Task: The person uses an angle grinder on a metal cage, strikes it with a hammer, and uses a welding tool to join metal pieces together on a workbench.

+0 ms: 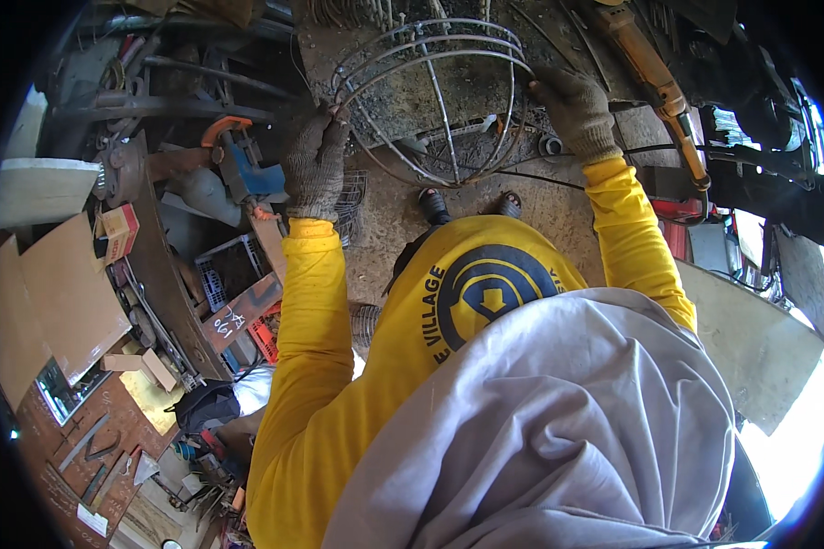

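Wire frame (440, 101) in both hands, hoops and ribs assembled

It hangs above the stained floor (558, 220), looking largely formed; whether any joint remains unfinished, I cannot tell. The gloved left hand (317, 160) pinches its left edge, fingertips together; the gloved right hand (574, 112) curls closed around its right side.

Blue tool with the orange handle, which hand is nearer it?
Left. Your left hand, holding the round metal frame's left side, is just right of the blue tool; your right hand is farther away, at the frame's right side.
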The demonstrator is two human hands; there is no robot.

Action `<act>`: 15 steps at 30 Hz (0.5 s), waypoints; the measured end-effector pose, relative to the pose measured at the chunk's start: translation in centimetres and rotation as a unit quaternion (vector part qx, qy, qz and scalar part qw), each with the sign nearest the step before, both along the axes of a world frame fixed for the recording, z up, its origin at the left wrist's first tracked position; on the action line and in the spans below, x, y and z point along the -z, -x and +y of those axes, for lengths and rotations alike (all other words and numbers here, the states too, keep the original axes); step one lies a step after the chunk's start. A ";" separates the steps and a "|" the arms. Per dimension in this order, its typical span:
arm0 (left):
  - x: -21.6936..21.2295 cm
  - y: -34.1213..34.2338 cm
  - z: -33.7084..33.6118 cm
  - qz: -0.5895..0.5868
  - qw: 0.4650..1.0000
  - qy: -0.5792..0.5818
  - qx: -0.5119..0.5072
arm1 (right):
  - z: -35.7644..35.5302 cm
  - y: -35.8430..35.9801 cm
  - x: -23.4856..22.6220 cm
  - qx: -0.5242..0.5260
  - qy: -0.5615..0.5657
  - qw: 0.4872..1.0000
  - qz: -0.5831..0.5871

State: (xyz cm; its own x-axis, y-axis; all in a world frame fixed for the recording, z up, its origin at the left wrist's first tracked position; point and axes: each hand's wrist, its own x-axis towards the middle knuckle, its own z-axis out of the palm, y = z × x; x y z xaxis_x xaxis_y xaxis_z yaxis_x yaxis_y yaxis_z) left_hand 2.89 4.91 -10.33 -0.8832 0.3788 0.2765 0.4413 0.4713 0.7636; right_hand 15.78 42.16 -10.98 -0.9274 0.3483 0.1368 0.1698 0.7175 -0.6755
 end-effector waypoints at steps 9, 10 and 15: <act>0.2 0.0 0.4 0.011 0.999 0.011 -0.029 | 0.1 -0.1 0.4 0.005 0.030 1.000 -0.005; 0.2 0.0 0.3 0.015 0.999 0.004 -0.028 | 0.1 -0.1 0.4 0.007 0.030 0.999 -0.009; 0.3 -0.2 0.3 0.001 0.999 -0.006 -0.040 | 0.0 -0.1 -0.2 0.007 0.031 0.999 -0.032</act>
